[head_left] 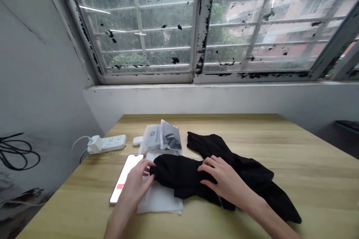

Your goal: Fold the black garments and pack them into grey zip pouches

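Note:
A black garment (241, 171) lies crumpled across the middle of the wooden table (308, 157). Its left end rests on a flat white plastic bag (161, 199). My left hand (137, 183) pinches the garment's left edge over the bag, fingers closed on the cloth. My right hand (224, 179) lies flat on the garment's middle with fingers spread, pressing it down.
A phone (123, 179) with a lit screen lies just left of my left hand. Two packaged items (164, 138) sit behind the garment, with a small white object (137, 140) and a white power strip (108, 143) at the table's left edge. A window is behind.

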Available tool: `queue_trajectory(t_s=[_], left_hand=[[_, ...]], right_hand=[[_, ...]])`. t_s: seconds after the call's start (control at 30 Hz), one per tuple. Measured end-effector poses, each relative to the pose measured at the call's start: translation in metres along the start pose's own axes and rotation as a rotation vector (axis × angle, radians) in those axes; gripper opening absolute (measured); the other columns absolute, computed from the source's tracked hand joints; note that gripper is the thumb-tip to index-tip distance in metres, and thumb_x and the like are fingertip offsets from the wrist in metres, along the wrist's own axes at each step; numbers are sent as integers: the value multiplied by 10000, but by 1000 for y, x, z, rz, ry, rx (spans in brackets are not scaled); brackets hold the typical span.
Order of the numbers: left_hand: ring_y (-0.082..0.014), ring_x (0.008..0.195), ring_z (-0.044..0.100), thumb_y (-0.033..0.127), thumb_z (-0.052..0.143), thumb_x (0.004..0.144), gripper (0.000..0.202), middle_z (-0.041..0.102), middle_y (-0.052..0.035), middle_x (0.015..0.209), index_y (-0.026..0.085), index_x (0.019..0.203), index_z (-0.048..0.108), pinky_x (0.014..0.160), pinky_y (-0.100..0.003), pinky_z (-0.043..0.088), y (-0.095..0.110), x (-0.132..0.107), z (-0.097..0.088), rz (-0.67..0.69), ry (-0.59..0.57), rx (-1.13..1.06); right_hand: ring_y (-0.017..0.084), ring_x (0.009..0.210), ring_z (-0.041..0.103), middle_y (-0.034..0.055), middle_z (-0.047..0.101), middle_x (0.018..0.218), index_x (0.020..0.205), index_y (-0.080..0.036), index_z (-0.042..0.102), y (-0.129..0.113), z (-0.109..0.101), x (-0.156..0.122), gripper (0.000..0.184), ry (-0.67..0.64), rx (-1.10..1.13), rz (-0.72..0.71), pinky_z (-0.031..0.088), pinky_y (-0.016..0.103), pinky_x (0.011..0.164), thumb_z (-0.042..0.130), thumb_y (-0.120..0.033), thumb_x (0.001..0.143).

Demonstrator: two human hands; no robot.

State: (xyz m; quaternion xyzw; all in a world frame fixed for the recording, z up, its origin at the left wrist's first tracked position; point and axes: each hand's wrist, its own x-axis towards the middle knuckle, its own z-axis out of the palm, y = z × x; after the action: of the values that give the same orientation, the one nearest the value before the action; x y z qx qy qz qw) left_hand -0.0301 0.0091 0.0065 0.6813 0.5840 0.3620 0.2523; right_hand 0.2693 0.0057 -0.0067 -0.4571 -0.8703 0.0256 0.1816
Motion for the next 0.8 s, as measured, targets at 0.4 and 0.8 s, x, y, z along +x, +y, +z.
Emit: queue_trajectory(t_s=[0.4,0.8], left_hand=[[-220,631,725,324,546,784,188,734,-6,691,240,880,685,617,-308,579,6,-1,17,-182,175,26],[-177,616,684,145,555,774,356,726,4,830,241,1100,659,648,-281,544,0,-1,21,-144,100,104]], right_hand=[[245,877,677,50,698,967,971,-224,648,-17,0,4,205,-69,153,-27,521,331,732,762,-187,805],[196,803,640,48,681,961,915,-213,616,-14,18,6,206,-55,313,33,514,301,715,622,-77,761]])
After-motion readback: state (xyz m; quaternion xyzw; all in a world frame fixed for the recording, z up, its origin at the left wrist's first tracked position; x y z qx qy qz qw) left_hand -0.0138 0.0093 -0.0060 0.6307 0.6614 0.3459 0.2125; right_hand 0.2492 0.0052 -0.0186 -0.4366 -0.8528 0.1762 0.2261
